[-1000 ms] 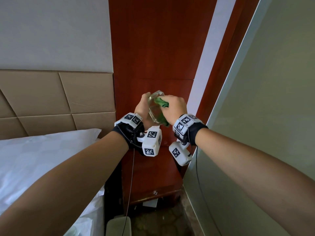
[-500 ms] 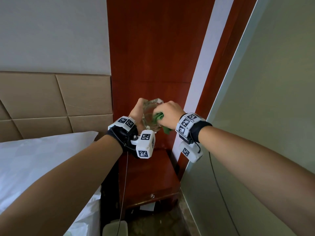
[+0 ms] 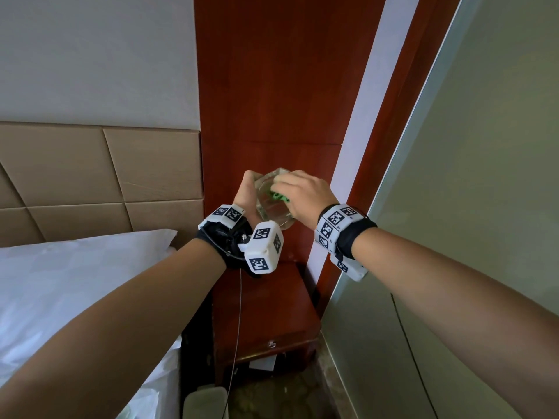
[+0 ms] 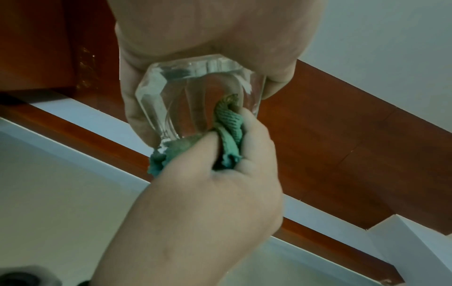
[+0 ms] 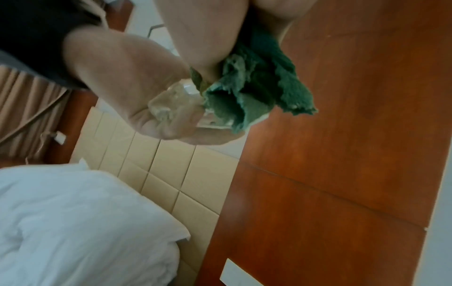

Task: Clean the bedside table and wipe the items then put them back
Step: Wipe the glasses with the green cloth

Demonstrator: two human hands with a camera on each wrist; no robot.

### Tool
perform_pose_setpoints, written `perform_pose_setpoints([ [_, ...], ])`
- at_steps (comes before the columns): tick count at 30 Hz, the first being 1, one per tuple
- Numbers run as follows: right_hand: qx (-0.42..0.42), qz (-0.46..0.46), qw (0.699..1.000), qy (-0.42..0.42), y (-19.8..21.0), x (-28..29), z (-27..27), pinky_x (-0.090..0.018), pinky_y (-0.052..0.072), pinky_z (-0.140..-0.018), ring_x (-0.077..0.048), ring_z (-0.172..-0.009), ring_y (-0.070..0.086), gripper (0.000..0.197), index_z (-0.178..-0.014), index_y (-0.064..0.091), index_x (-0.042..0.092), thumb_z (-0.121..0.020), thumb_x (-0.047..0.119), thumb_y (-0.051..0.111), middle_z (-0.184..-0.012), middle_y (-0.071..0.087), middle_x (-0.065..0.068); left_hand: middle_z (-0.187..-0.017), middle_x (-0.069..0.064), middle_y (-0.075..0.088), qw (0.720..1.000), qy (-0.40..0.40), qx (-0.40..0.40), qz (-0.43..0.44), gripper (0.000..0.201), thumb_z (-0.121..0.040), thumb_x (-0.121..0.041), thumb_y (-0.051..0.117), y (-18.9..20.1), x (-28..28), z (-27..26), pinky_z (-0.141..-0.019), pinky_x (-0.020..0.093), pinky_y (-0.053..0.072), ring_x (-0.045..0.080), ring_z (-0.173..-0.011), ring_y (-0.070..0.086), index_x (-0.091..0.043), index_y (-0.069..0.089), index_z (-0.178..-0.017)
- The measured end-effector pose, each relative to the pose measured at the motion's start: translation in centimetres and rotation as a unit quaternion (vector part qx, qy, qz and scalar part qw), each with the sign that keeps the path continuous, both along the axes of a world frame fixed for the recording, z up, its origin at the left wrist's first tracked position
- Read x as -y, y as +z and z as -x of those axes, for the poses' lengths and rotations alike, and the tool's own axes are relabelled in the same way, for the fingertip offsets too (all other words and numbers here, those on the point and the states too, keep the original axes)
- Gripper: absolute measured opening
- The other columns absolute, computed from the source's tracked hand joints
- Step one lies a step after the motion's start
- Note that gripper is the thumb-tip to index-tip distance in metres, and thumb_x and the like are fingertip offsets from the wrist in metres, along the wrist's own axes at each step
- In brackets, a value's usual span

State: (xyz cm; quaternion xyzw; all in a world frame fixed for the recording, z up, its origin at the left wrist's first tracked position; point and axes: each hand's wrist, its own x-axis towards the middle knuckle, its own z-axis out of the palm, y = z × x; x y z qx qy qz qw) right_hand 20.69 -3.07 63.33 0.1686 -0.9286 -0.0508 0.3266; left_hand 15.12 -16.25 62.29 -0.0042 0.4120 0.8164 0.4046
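My left hand (image 3: 246, 195) wraps around a faceted clear glass ashtray (image 4: 195, 96), fingers curled on its edges, holding it up in the air above the bedside table (image 3: 266, 309). My right hand (image 3: 302, 196) pinches a bunched green cloth (image 4: 227, 133) and presses it against the glass. The white pillow (image 3: 75, 267) lies to the left, tan headboard (image 3: 99, 176) behind it.

A hotel-style bedroom: a bed with white bedding (image 3: 75, 285), a tan padded headboard (image 3: 99, 179) and a red-brown wooden bedside table (image 3: 266, 309) against matching wall panelling (image 3: 278, 86).
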Motion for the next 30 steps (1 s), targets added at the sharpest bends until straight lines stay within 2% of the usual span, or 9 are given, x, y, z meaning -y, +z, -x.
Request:
perform_pose_setpoints([
  [2, 0.008, -0.038, 0.999, -0.034, -0.1, 0.2, -0.4, -0.034, 0.048, -0.051, -0.033, -0.078, 0.063, 0.026, -0.098, 0.071, 0.012, -0.074, 0.003, 0.073, -0.095, 0.067, -0.004, -0.093, 0.017, 0.069, 0.999, 0.043, -0.013, 0.004, 0.042, -0.079, -0.041, 0.049, -0.1, -0.2, 0.2, -0.081, 0.047, 0.052, 0.033, -0.086, 0.065, -0.009, 0.071, -0.094],
  [5, 0.109, -0.041, 0.990, -0.082, 0.5, 1.2, -1.0, -0.030, 0.042, -0.061, -0.029, -0.082, 0.063, 0.024, -0.106, 0.069, 0.020, -0.082, 0.017, 0.066, -0.098, 0.065, 0.001, -0.084, 0.013, 0.067, 0.996, 0.073, -0.040, 0.028, 0.037, -0.072, -0.041, 0.053, -0.9, -0.2, 0.9, -0.078, 0.046, 0.050, 0.030, -0.076, 0.062, -0.010, 0.071, -0.083],
  [9, 0.214, 0.223, 0.948, -0.073, 1.1, 1.2, -1.1, -0.027, 0.053, -0.063, -0.015, -0.067, 0.065, 0.019, -0.091, 0.076, 0.029, -0.080, 0.019, 0.064, -0.077, 0.071, 0.007, -0.095, 0.014, 0.061, 0.997, 0.025, -0.059, 0.043, 0.048, -0.064, -0.045, 0.058, -1.8, 0.5, 1.7, -0.081, 0.047, 0.045, 0.032, -0.084, 0.058, -0.014, 0.066, -0.099],
  [12, 0.142, 0.373, 0.914, -0.068, 1.1, 0.7, -0.9, -0.025, 0.049, -0.048, -0.009, -0.054, 0.059, 0.016, -0.082, 0.075, 0.020, -0.082, 0.011, 0.062, -0.069, 0.069, 0.007, -0.097, 0.013, 0.063, 0.995, -0.023, -0.092, 0.039, 0.044, -0.070, -0.045, 0.051, -1.0, 1.4, 1.6, -0.078, 0.047, 0.048, 0.033, -0.083, 0.062, -0.016, 0.064, -0.100],
  [16, 0.033, 0.453, 0.882, -0.123, 1.1, -0.1, -0.5, -0.029, 0.048, -0.050, -0.018, -0.057, 0.058, 0.016, -0.074, 0.064, 0.011, -0.084, 0.007, 0.052, -0.065, 0.064, -0.001, -0.088, 0.012, 0.070, 0.993, -0.030, -0.094, 0.069, 0.040, -0.081, -0.048, 0.042, -0.7, 2.6, 2.0, -0.075, 0.043, 0.052, 0.032, -0.068, 0.069, -0.017, 0.066, -0.091],
  [21, 0.046, 0.493, 0.847, -0.192, 0.6, -0.8, 0.2, -0.025, 0.045, -0.051, -0.013, -0.062, 0.055, 0.023, -0.108, 0.066, 0.013, -0.093, 0.013, 0.049, -0.093, 0.067, -0.003, -0.096, 0.013, 0.065, 0.992, -0.022, -0.087, 0.093, 0.045, -0.080, -0.050, 0.044, -0.8, 3.7, 2.1, -0.076, 0.047, 0.051, 0.031, -0.081, 0.063, -0.013, 0.064, -0.097],
  [24, 0.124, 0.613, 0.767, -0.147, -0.1, -0.4, 1.0, -0.023, 0.053, -0.063, -0.014, -0.074, 0.063, 0.019, -0.104, 0.069, 0.021, -0.094, 0.016, 0.053, -0.097, 0.068, 0.000, -0.098, 0.013, 0.064, 0.991, -0.046, -0.097, 0.078, 0.045, -0.079, -0.050, 0.042, -0.7, 3.9, 2.0, -0.079, 0.048, 0.048, 0.031, -0.085, 0.059, -0.016, 0.062, -0.102],
  [26, 0.180, 0.692, 0.691, -0.108, -0.5, 0.4, 1.3, -0.040, 0.057, -0.085, -0.026, -0.089, 0.067, 0.011, -0.088, 0.068, 0.019, -0.091, 0.022, 0.058, -0.098, 0.072, -0.010, -0.090, 0.011, 0.065, 0.990, -0.060, -0.106, 0.069, 0.038, -0.081, -0.047, 0.040, -0.5, 3.8, 1.6, -0.078, 0.046, 0.048, 0.029, -0.081, 0.060, -0.017, 0.062, -0.091],
  [30, 0.269, 0.767, 0.581, -0.054, -0.4, 1.2, 0.8, -0.044, 0.053, -0.092, -0.031, -0.095, 0.068, 0.032, -0.097, 0.072, 0.012, -0.087, 0.041, 0.064, -0.099, 0.073, -0.012, -0.085, 0.010, 0.062, 0.989, -0.034, -0.111, 0.095, 0.032, -0.080, -0.044, 0.044, -0.6, 3.2, 1.1, -0.078, 0.045, 0.049, 0.029, -0.075, 0.061, -0.015, 0.059, -0.080],
])
